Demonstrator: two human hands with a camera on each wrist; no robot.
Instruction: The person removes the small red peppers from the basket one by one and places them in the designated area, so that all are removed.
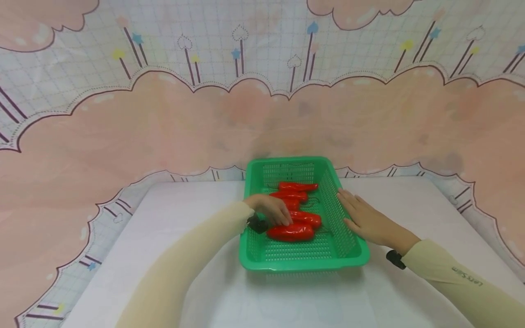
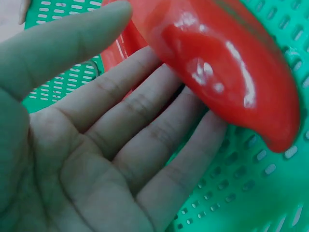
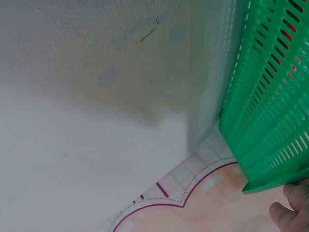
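Glossy red peppers lie crosswise in a green plastic basket point(image 1: 303, 264) with slotted sides. My left hand point(image 1: 270, 209) reaches in over the left rim, its fingers at the nearest red pepper point(image 1: 291, 233). In the left wrist view, the nearly straight fingers point(image 2: 140, 106) run behind that pepper, which hides their tips. The thumb point(image 2: 72, 43) lies apart from them, with its tip at the pepper's edge. My right hand point(image 1: 369, 221) rests with extended fingers along the basket's right rim. Only a few of its fingertips show in the right wrist view, beside the rim.
Farther back in the basket lie more peppers, including a long red pepper point(image 1: 297, 187) near the far wall. The basket stands on a white table point(image 1: 197, 214). Close behind it hangs a pink and white patterned cloth point(image 1: 184, 132).
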